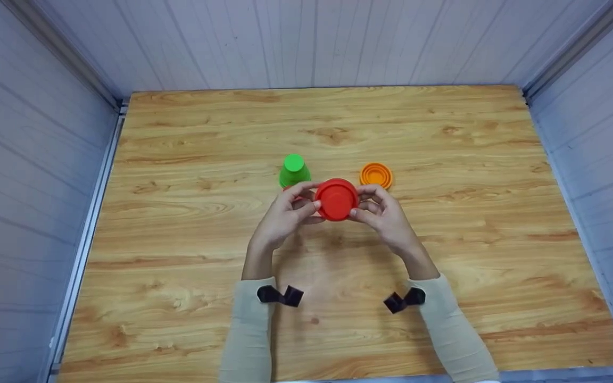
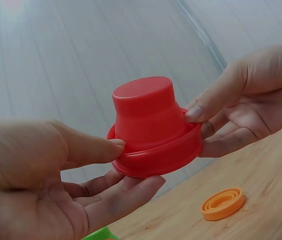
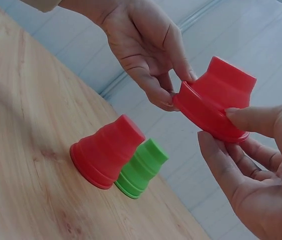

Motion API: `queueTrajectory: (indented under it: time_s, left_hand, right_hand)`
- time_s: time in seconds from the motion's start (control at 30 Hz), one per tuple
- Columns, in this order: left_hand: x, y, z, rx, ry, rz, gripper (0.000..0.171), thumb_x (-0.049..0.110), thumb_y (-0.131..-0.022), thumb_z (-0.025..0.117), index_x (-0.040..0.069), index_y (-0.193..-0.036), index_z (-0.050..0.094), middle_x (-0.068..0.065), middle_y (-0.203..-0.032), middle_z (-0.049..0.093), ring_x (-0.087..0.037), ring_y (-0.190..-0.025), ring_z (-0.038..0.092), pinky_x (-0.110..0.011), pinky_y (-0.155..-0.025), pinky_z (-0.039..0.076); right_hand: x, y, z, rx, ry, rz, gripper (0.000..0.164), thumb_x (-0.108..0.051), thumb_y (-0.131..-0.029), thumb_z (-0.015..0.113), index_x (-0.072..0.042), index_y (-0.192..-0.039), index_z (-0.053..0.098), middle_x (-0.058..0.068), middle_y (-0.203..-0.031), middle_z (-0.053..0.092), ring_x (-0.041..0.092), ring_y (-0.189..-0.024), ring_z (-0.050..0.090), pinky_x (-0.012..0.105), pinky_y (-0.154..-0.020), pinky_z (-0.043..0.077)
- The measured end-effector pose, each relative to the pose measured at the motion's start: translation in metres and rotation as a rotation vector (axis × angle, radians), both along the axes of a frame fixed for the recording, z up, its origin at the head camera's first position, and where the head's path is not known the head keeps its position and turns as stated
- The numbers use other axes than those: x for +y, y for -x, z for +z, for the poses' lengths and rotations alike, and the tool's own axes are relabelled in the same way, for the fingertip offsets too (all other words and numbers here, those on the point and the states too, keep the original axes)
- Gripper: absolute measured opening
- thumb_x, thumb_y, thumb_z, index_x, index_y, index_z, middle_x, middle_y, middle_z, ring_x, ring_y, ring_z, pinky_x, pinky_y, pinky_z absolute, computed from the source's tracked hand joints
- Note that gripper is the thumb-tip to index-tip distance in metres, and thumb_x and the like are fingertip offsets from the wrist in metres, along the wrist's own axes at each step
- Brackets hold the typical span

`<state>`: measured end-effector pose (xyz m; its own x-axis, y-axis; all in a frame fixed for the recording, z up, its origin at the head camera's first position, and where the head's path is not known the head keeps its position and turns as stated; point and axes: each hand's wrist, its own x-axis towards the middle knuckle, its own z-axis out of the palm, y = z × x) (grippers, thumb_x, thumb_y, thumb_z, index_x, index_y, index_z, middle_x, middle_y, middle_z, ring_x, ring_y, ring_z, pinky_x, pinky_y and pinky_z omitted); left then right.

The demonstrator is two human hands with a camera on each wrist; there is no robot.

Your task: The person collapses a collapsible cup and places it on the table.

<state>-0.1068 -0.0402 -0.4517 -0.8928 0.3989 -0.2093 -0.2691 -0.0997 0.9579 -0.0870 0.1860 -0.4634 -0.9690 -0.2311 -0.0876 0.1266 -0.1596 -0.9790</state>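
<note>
Between my two hands, raised off the table, is a red collapsible cup (image 1: 337,200). Its narrow end points up, and the lower part is folded into a wide rim, as the left wrist view shows (image 2: 148,120). My left hand (image 1: 281,219) pinches one side of that rim, thumb above and fingers beneath. On the opposite side my right hand (image 1: 390,219) pinches it the same way. A second red cup (image 3: 107,152) stands extended, narrow end up, on the table; in the head view my left hand mostly hides it.
An extended green cup (image 1: 294,171) stands narrow end up close to the second red cup. Beyond my right hand an orange cup (image 1: 376,175) lies collapsed into flat rings. All rest on the wood-grain table (image 1: 189,159), with pale panel walls (image 1: 314,42) behind and at both sides.
</note>
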Motion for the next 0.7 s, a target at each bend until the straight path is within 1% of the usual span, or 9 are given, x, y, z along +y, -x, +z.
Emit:
queueTrajectory:
  time_s: [0.13, 0.23, 0.33, 0.43, 0.57, 0.7]
  left_hand:
    - [-0.0012, -0.0003, -0.0004, -0.005, -0.010, 0.000, 0.040, 0.001, -0.093, 0.057, 0.009, -0.132, 0.052, -0.013, -0.109, 0.051, -0.024, -0.097, 0.062, -0.048, -0.087, 0.054]
    - [-0.0015, -0.0011, -0.0001, 0.000, -0.017, -0.003, 0.040, 0.003, -0.094, 0.056, 0.009, -0.132, 0.052, -0.014, -0.110, 0.051, -0.024, -0.098, 0.062, -0.046, -0.085, 0.055]
    - [-0.0008, -0.0017, 0.0006, 0.009, -0.019, -0.010, 0.037, 0.005, -0.096, 0.053, 0.008, -0.133, 0.051, -0.015, -0.111, 0.051, -0.024, -0.098, 0.062, -0.045, -0.084, 0.056]
    - [0.0005, -0.0014, 0.0013, 0.019, -0.021, -0.015, 0.034, 0.009, -0.098, 0.051, 0.006, -0.131, 0.051, -0.015, -0.111, 0.053, -0.023, -0.096, 0.062, -0.043, -0.080, 0.058]
    - [0.0026, 0.0001, 0.0017, 0.015, -0.025, -0.028, 0.031, 0.014, -0.097, 0.055, 0.004, -0.126, 0.052, -0.014, -0.107, 0.055, -0.023, -0.093, 0.062, -0.042, -0.076, 0.059]
    - [0.0040, 0.0016, 0.0026, 0.018, -0.003, -0.051, 0.031, 0.017, -0.095, 0.059, 0.002, -0.121, 0.052, -0.013, -0.104, 0.056, -0.023, -0.092, 0.062, -0.044, -0.074, 0.059]
  right_hand:
    - [-0.0006, 0.0000, 0.0004, -0.008, 0.069, 0.018, 0.042, 0.003, -0.085, 0.066, 0.006, -0.122, 0.047, 0.015, -0.111, 0.055, 0.019, -0.094, 0.060, 0.033, -0.083, 0.057]
    - [-0.0003, 0.0004, 0.0009, -0.012, 0.097, 0.024, 0.040, 0.000, -0.087, 0.065, 0.006, -0.122, 0.048, 0.015, -0.111, 0.055, 0.020, -0.094, 0.062, 0.037, -0.085, 0.056]
    - [0.0001, 0.0005, 0.0019, -0.008, 0.086, 0.020, 0.039, -0.004, -0.088, 0.065, 0.005, -0.122, 0.048, 0.015, -0.112, 0.055, 0.020, -0.094, 0.063, 0.038, -0.085, 0.056]
    - [-0.0004, 0.0007, 0.0025, -0.012, 0.079, 0.012, 0.037, -0.007, -0.089, 0.065, 0.005, -0.120, 0.049, 0.015, -0.110, 0.056, 0.019, -0.091, 0.064, 0.039, -0.084, 0.057]
    - [-0.0004, 0.0011, 0.0025, -0.022, 0.075, 0.012, 0.034, -0.007, -0.090, 0.064, 0.005, -0.119, 0.050, 0.014, -0.106, 0.058, 0.019, -0.089, 0.064, 0.038, -0.082, 0.057]
    - [0.0008, 0.0016, 0.0030, -0.026, 0.042, 0.030, 0.035, -0.008, -0.091, 0.063, 0.005, -0.121, 0.050, 0.013, -0.107, 0.058, 0.019, -0.090, 0.064, 0.036, -0.081, 0.058]
